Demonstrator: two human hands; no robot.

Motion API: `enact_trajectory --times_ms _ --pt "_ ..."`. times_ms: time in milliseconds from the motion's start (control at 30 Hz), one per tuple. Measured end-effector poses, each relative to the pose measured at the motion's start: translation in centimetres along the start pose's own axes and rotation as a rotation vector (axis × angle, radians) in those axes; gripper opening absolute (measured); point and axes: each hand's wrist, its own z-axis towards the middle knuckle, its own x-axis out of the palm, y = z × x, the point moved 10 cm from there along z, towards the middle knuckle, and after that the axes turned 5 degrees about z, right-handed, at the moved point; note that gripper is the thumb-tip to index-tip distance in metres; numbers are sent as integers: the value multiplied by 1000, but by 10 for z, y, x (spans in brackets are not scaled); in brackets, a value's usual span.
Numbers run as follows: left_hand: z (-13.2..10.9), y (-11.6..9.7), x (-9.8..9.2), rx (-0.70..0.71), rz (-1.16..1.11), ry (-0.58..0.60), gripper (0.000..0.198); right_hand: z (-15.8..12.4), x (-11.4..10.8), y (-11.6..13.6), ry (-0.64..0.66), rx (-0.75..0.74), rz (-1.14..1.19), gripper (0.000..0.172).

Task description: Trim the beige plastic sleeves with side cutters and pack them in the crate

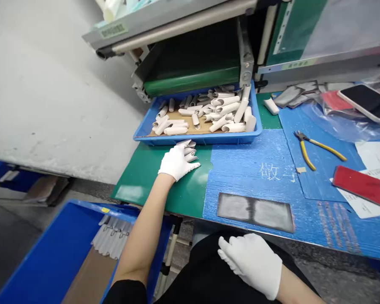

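My left hand [176, 162], in a white glove, reaches over the green mat just in front of a blue tray. Its fingers and thumb close around several short, pale tubes with slanted ends [190, 152], stacked together; the glove hides part of them. My right hand [252, 262], also white-gloved, hovers above my lap close to the table's front edge. Its fingers are curled in together and nothing shows in them. A worn, dark-edged grey rectangular pad [256, 212] lies on the blue board ahead of that hand.
The blue tray [196, 139] holds many similar tubes, below a green roller [193, 81]. One loose tube [271, 106] lies beside it. Yellow-handled cutters [316, 147], a red pad [361, 185] and a phone [369, 101] are to the right. A blue bin [50, 249] with lined-up tubes stands lower left.
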Motion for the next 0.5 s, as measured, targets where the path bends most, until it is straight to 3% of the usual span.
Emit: enact_trajectory --times_ms 67,167,267,333,400,500 --pt "1 -4 10 -1 41 16 86 -6 -1 -6 -53 42 69 18" --pt "-6 -17 27 49 6 103 71 -3 -17 -5 -68 32 388 24" --pt "-22 -37 32 52 -219 158 79 16 -46 -15 -105 116 795 26" --pt "-40 -61 24 86 -459 86 89 29 -61 -45 -253 352 957 22" --pt "-63 -89 14 162 -674 -27 97 36 -71 -78 -455 568 1020 40" --pt "-101 -124 10 264 -805 -161 97 47 -76 -105 -622 620 1084 55"
